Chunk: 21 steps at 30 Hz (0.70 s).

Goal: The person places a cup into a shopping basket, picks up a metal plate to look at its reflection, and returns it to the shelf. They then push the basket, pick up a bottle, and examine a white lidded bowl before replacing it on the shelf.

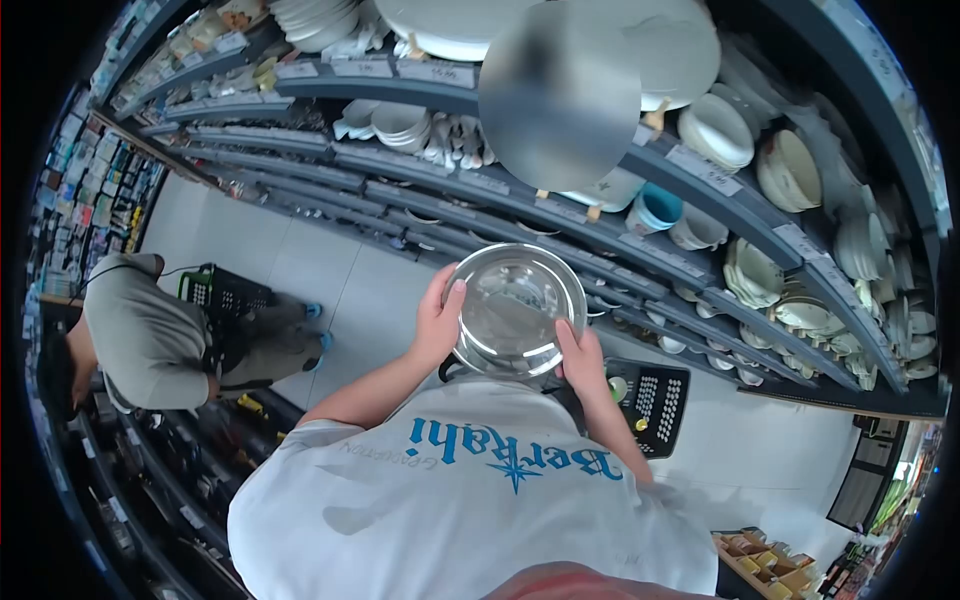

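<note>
A shiny round metal bowl (515, 310) is held in front of my chest, its wide, reflective inside facing me. My left hand (438, 312) grips its left rim, with the thumb over the edge and the other fingers mostly hidden underneath. On the lower right rim my right hand (580, 352) is closed the same way, thumb on top. Inside the bowl only reflections show. Beyond it stand the shelves that carry white dishes.
Curved-looking shelves (440, 75) hold bowls, plates and a blue cup (655, 208). A black shopping basket (655, 410) is low at my right. To the left, another person (155, 335) stands near a second black basket (225, 290). A blurred patch covers part of the shelving.
</note>
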### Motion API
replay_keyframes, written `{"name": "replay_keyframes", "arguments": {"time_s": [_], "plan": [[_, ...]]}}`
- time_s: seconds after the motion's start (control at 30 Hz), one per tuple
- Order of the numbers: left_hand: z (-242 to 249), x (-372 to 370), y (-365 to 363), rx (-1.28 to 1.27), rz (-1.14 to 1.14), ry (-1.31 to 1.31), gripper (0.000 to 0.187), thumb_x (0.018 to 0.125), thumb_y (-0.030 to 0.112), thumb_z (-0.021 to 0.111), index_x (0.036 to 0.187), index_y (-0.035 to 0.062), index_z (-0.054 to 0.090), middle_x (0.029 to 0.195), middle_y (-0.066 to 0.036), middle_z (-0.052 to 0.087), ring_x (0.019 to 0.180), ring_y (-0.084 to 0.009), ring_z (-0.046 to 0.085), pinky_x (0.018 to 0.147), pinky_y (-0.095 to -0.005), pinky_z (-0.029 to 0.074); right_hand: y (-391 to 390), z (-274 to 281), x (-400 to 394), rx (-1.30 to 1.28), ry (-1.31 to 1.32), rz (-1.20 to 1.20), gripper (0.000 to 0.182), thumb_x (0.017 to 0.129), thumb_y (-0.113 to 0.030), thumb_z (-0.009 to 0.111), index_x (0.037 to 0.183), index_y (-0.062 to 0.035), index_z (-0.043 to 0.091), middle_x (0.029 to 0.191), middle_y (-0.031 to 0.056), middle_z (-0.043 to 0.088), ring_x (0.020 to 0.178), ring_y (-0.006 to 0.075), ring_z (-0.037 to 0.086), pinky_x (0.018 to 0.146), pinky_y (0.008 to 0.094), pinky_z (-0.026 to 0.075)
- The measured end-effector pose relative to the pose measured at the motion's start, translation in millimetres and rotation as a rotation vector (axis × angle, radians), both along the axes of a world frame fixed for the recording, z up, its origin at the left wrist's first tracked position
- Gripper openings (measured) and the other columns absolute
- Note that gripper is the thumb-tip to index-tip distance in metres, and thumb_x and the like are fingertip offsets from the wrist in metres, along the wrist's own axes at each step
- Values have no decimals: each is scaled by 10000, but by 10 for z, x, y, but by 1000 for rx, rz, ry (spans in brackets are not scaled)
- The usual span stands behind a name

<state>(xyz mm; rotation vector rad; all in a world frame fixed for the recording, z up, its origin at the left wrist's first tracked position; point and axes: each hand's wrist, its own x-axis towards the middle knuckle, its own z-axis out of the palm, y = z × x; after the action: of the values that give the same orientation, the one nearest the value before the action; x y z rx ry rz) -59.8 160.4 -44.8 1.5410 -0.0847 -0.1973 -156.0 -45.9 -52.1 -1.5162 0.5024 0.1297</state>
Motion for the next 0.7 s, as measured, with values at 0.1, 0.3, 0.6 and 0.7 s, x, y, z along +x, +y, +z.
{"name": "replay_keyframes", "arguments": {"time_s": [0.1,0.3,0.6,0.7], "plan": [[-214,40,268,110,83,-28,341,931,127,462,1248,3,444,1119,-92,557,1033,-149,506,893,-273,398,139,-283,345,38,82,89,278,930,-270,482,962,-5,562,616,59,549,420,114,493,396,275,377],[-849,524,1004,325,10,12,305,908,129,469,1204,52,467,881,-77,593,783,-141,569,698,-290,461,519,-871,1127,-85,108,189,229,901,-270,517,997,-64,545,696,10,514,465,87,422,386,256,327],[-877,1340,1709,280,53,349,292,909,144,440,1197,93,429,901,-123,598,701,-204,637,481,-321,543,1132,-855,1728,163,175,329,279,921,-250,513,1087,-29,469,868,76,618,537,112,543,467,235,413],[-859,1629,1825,218,142,406,298,919,140,417,1213,96,393,966,-140,581,714,-227,638,494,-358,565,1259,-976,1696,98,76,241,308,912,-251,517,1114,-20,491,891,95,627,524,123,558,491,245,428]]}}
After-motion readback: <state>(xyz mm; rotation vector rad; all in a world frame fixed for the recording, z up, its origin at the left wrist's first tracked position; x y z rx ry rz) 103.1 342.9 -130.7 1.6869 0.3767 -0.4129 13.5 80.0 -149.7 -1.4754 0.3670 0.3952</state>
